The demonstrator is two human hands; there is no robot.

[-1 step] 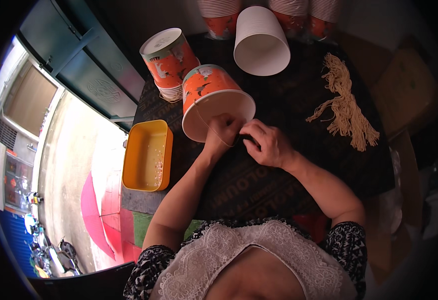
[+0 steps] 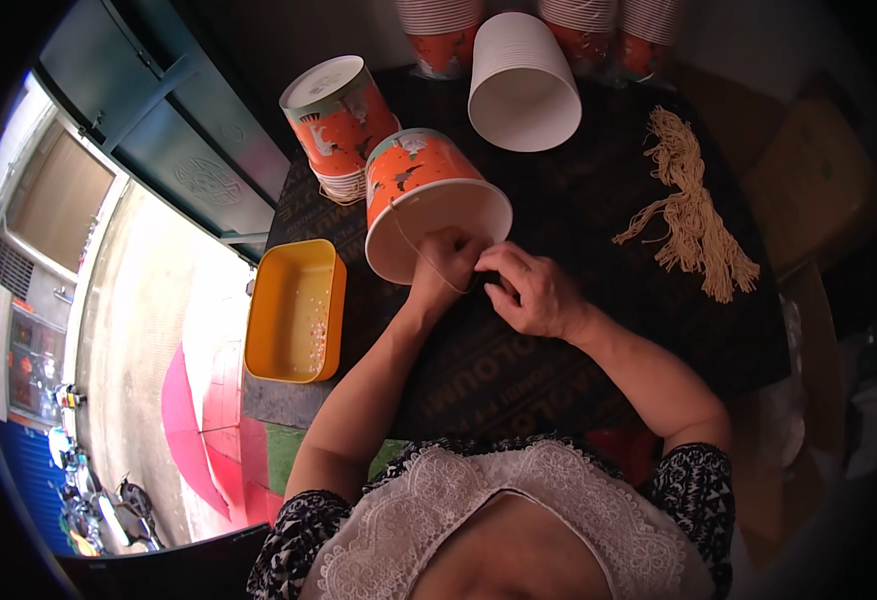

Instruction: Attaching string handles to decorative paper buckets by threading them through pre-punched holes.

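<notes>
Lying on its side or leaning (can't tell which), the tub (image 2: 420, 178) is on the dark surface (image 2: 578, 210), open mouth toward me. I've got my L hand (image 2: 444, 264) at the tub's mouth, fingers curled in; tips hidden, so can't tell if they're pinching anything. R hand (image 2: 538, 294) is just outside the mouth, R of it, thumb + forefinger bent close; can't tell if that grip has closed on the cord (image 2: 399, 223). Cord runs from the tub's L side, sags across the mouth in front of my L hand, and gets lost near the R fingertips.

Handling, my read: tub's prob. thin card, so v. light and apt to shift if the cord's tugged. Rim should be the stiff bit; wall likely dents under a hard squeeze, and the smooth printed outside might slide a little. Best hold = rim, or an easy palm against the inner wall. Cord looks thin + limp: take it close to the end, finger-to-thumb.

Rel. to tub: yellow box (image 2: 291, 292) w/ small pale bits is near, to the L; upturned stack (image 2: 336, 130) just behind-L; white tub (image 2: 524, 80) behind-R; nested tubs (image 2: 442, 52) farther back; string bundle (image 2: 693, 210) well off to the R.
</notes>
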